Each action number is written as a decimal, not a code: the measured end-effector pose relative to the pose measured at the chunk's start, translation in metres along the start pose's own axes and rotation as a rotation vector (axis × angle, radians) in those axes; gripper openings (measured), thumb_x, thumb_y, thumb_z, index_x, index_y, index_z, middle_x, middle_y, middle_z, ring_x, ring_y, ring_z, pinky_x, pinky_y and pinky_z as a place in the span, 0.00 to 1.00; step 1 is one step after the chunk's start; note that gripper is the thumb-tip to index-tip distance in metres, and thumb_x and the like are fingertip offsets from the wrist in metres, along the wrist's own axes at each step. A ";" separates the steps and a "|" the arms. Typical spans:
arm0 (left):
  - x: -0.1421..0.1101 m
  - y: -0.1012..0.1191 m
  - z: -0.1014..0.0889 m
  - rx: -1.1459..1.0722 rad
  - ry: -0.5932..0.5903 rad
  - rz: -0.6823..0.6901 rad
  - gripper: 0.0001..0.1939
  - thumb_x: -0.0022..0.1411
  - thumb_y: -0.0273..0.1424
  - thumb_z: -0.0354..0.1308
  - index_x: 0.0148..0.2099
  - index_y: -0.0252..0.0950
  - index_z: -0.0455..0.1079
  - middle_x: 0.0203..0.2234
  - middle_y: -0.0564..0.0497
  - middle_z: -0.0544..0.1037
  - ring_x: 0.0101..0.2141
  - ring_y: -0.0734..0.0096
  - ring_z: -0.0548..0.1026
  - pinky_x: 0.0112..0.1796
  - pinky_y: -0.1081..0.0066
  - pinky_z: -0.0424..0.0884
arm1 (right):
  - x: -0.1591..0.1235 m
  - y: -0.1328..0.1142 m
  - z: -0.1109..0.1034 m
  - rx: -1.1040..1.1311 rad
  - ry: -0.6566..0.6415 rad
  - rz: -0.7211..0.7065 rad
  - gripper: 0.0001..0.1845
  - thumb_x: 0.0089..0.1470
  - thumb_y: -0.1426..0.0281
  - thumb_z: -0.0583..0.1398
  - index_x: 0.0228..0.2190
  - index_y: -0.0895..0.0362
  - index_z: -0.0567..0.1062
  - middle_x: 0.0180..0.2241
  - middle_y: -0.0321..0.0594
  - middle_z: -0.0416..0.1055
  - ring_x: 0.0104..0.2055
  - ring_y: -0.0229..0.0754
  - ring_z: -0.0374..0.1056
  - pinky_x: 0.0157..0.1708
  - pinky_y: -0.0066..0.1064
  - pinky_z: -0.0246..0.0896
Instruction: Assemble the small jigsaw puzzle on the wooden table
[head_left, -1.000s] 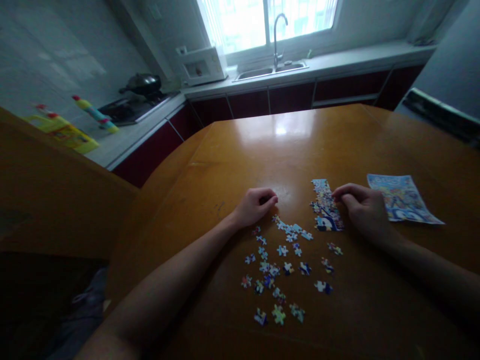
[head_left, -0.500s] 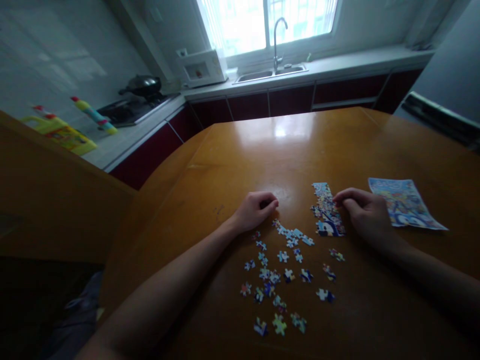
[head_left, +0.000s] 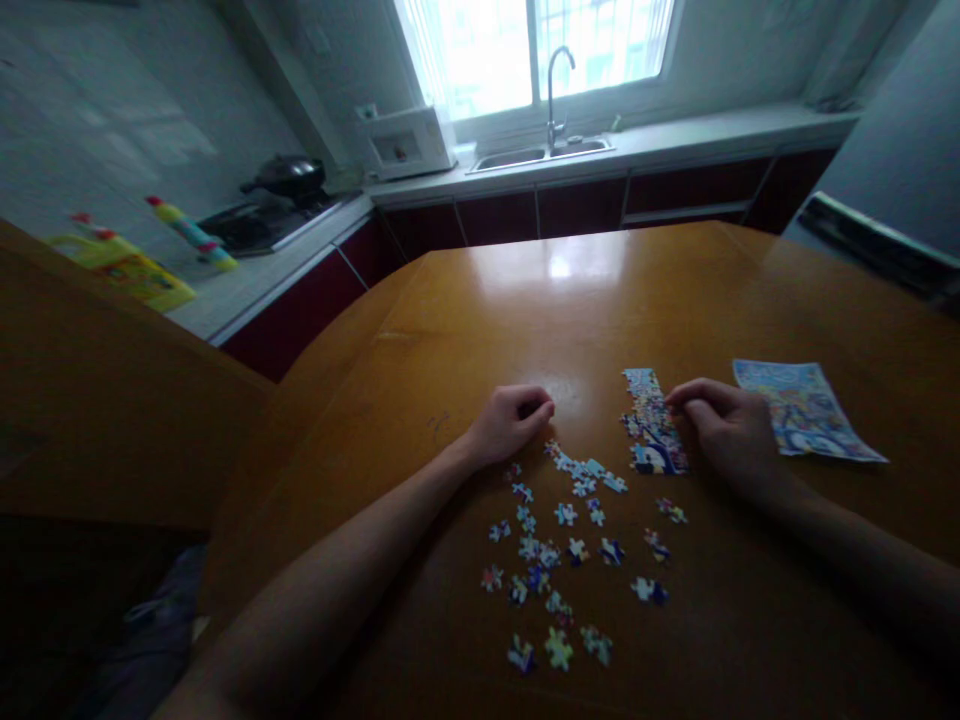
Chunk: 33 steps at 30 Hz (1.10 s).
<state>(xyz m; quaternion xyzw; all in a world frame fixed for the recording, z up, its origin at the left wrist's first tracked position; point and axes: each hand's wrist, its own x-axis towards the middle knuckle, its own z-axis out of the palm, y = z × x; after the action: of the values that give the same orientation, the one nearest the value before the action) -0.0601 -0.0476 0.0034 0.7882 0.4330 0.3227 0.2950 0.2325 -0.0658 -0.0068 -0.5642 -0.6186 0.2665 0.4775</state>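
1. My left hand [head_left: 511,422] is loosely curled at the frame's centre; I can't tell whether it holds anything.
2. My right hand [head_left: 727,432], right of centre, is bunched at the right edge of the joined puzzle strip [head_left: 649,428]; I can't tell if it grips it.
3. Loose pieces [head_left: 538,579] lie scattered across the lower centre.
4. A printed sheet [head_left: 806,405] lies at middle right.

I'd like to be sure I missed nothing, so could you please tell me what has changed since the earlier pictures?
Nothing on the table has visibly moved; only the camera's view shifted slightly. No grasp or release shows. The left hand stays curled near the loose pieces, the right hand at the right edge of the joined puzzle strip, and the printed sheet lies as before.
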 end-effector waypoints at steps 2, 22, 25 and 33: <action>0.000 0.001 0.000 -0.009 0.003 -0.008 0.12 0.64 0.32 0.54 0.30 0.31 0.70 0.20 0.56 0.66 0.23 0.78 0.61 0.26 0.76 0.57 | 0.000 0.000 0.000 0.005 0.008 0.004 0.11 0.49 0.73 0.56 0.25 0.52 0.78 0.26 0.37 0.76 0.29 0.43 0.72 0.29 0.32 0.65; -0.001 -0.004 -0.001 -0.180 0.181 -0.169 0.22 0.54 0.36 0.54 0.18 0.38 0.44 0.15 0.59 0.47 0.19 0.80 0.46 0.23 0.72 0.42 | 0.001 0.006 0.002 0.031 0.138 -0.017 0.11 0.50 0.74 0.56 0.25 0.54 0.78 0.25 0.38 0.75 0.29 0.43 0.71 0.31 0.33 0.64; 0.000 -0.005 -0.005 -0.292 0.266 -0.223 0.22 0.51 0.35 0.57 0.17 0.38 0.45 0.14 0.60 0.47 0.19 0.81 0.46 0.23 0.72 0.40 | -0.001 0.006 0.003 0.028 0.191 -0.021 0.11 0.49 0.74 0.55 0.25 0.55 0.78 0.25 0.37 0.75 0.29 0.42 0.70 0.30 0.32 0.62; 0.002 -0.012 -0.007 -0.488 0.365 -0.254 0.22 0.51 0.35 0.57 0.19 0.39 0.45 0.14 0.61 0.48 0.17 0.82 0.48 0.21 0.75 0.44 | -0.007 0.005 0.001 -0.025 0.352 -0.082 0.11 0.48 0.74 0.55 0.24 0.56 0.78 0.22 0.36 0.72 0.27 0.41 0.68 0.27 0.32 0.60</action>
<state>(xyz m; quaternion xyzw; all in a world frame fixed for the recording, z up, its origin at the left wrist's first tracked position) -0.0707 -0.0392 -0.0002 0.5630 0.4837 0.5135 0.4305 0.2330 -0.0706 -0.0138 -0.5824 -0.5510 0.1361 0.5820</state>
